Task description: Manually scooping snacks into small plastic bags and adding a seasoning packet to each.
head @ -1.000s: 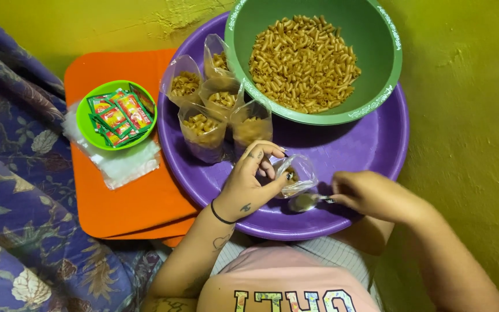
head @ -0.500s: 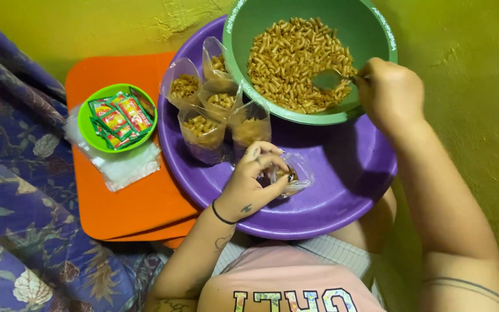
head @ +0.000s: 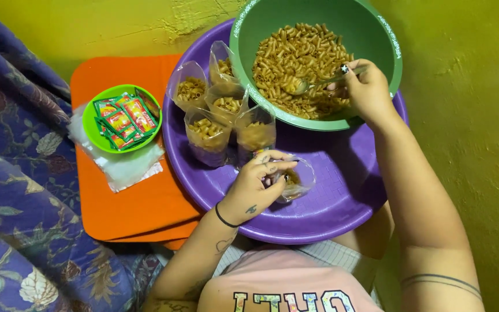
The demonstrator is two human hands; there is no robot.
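Note:
My left hand (head: 255,188) holds open a small clear plastic bag (head: 297,180) with a few macaroni pieces in it, resting on the purple tray (head: 342,190). My right hand (head: 366,89) grips a metal spoon (head: 310,85) whose bowl digs into the brown macaroni (head: 295,58) inside the big green bowl (head: 376,34) at the tray's far side. Several filled clear bags of macaroni (head: 206,130) stand upright on the tray's left part, just beyond my left hand.
A small green bowl of red and green sachets (head: 121,118) sits on a pile of empty clear bags (head: 119,167) on an orange tray (head: 122,202) at the left. Blue patterned cloth (head: 18,190) lies further left. Yellow-green floor surrounds all.
My right hand carried the spoon from beside the small bag up into the green bowl and now pushes it further left into the macaroni. My left hand kept hold of the bag.

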